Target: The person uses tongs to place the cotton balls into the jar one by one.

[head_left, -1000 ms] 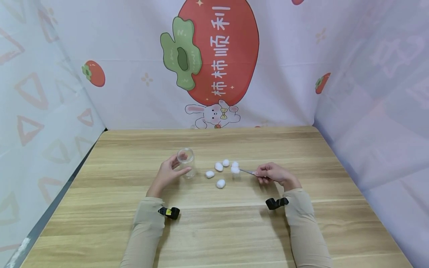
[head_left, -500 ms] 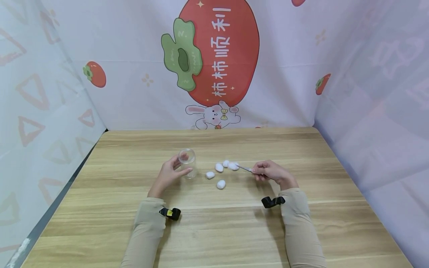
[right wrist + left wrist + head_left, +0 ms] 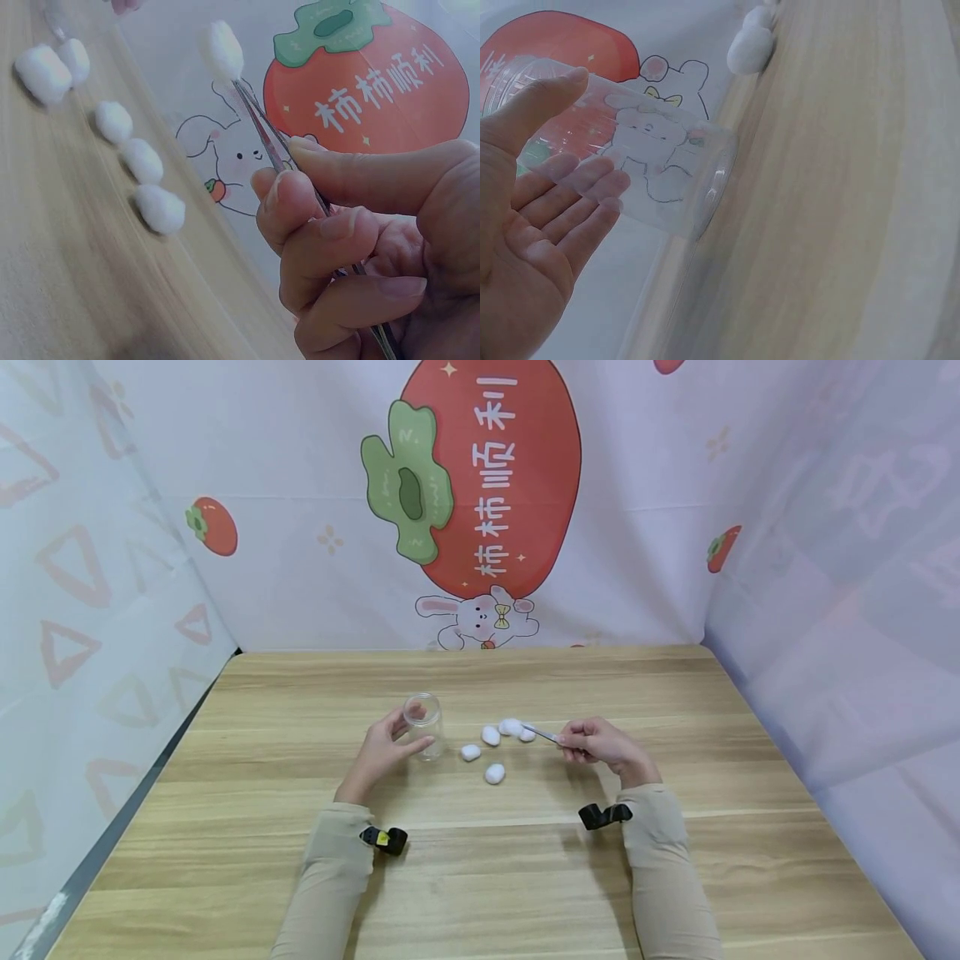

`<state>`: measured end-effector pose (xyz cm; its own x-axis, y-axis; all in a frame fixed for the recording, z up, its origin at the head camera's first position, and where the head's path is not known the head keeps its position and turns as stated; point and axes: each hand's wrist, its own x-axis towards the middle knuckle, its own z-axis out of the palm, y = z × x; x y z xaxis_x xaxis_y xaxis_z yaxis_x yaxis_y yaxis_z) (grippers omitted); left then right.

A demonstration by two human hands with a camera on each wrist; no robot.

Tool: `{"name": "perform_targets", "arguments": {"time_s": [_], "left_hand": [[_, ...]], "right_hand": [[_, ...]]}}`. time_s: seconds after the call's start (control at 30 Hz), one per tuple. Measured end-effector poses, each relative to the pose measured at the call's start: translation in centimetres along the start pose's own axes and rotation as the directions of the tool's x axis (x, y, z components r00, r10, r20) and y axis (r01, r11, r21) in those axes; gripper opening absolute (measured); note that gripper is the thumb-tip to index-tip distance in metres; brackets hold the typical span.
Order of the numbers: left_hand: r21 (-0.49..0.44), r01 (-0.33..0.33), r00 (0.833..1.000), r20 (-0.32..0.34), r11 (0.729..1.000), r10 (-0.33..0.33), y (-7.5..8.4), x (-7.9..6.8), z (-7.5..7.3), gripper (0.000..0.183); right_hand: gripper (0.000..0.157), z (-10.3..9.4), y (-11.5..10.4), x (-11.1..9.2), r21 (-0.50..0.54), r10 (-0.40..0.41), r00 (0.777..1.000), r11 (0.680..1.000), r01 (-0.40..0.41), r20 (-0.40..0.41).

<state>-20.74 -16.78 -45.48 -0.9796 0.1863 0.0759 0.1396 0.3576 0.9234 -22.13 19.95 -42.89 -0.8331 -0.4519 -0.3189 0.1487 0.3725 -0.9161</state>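
Note:
My left hand holds a clear glass jar upright on the table, its thumb and fingers curled round the side; the jar's mouth faces up. In my right hand a pair of metal tweezers is pinched between thumb and fingers. A cotton ball sits in the tweezer tips, raised above the table in the right wrist view. Several other cotton balls lie on the table between the jar and my right hand. From the head camera, the held cotton ball overlaps those at the back right of the group.
The wooden table reaches back to a white cloth wall printed with a red persimmon and a rabbit. Patterned cloth also hangs at the left and right sides. A black wrist camera is strapped on each sleeve.
My right hand has shifted left, carrying the cotton ball in the tweezers toward the jar. My left hand and the jar have stayed almost in place.

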Motion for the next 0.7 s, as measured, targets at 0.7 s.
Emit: {"name": "perform_targets", "arguments": {"time_s": [0.7], "left_hand": [[0.024, -0.006, 1.0, -0.001, 1.0, 0.006, 3.5, -1.3, 0.0, 0.063]], "right_hand": [[0.017, 1.5, -1.4, -0.2, 0.009, -0.049, 0.997, 0.999, 0.049, -0.059]]}}
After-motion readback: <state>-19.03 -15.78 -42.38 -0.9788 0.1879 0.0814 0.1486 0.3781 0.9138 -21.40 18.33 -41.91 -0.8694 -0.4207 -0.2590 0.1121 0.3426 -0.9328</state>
